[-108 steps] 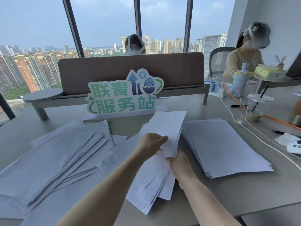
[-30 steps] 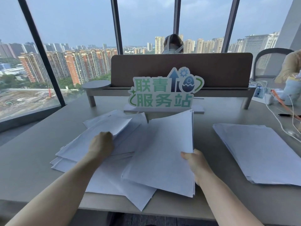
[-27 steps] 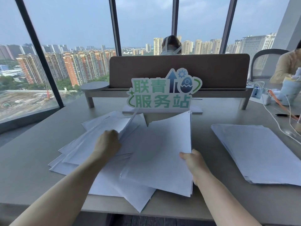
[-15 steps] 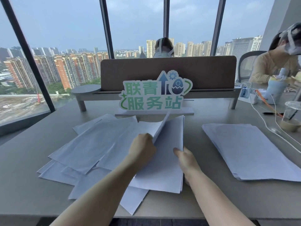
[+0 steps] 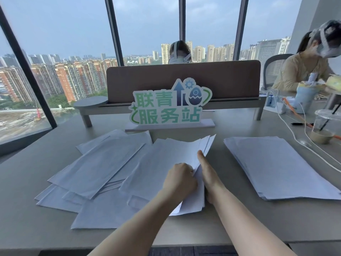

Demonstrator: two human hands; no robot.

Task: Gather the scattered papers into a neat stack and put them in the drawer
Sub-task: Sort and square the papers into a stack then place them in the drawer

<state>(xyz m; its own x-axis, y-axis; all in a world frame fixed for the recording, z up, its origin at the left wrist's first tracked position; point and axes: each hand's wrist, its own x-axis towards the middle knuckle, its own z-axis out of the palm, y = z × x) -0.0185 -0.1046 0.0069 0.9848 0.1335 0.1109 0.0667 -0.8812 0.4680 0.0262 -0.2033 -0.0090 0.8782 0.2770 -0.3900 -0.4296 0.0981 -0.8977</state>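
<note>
White papers lie scattered (image 5: 96, 169) across the left and middle of the grey table (image 5: 217, 235). A gathered bundle of sheets (image 5: 177, 154) lies in the middle. My left hand (image 5: 180, 179) grips its right side from above with curled fingers. My right hand (image 5: 207, 172) holds the bundle's right edge, thumb on top, the fingers hidden underneath. A separate, fairly even stack of papers (image 5: 275, 169) lies at the right. No drawer is in view.
A green and white sign (image 5: 169, 106) stands behind the papers before a brown divider (image 5: 184, 78). A plastic cup (image 5: 324, 128), white cables (image 5: 295, 137) and clutter sit far right. Two people sit beyond. Windows rise at the back.
My left hand has carried sheets from the left pile over onto the middle bundle and now meets my right hand at its right edge. The camera has turned slightly right.
</note>
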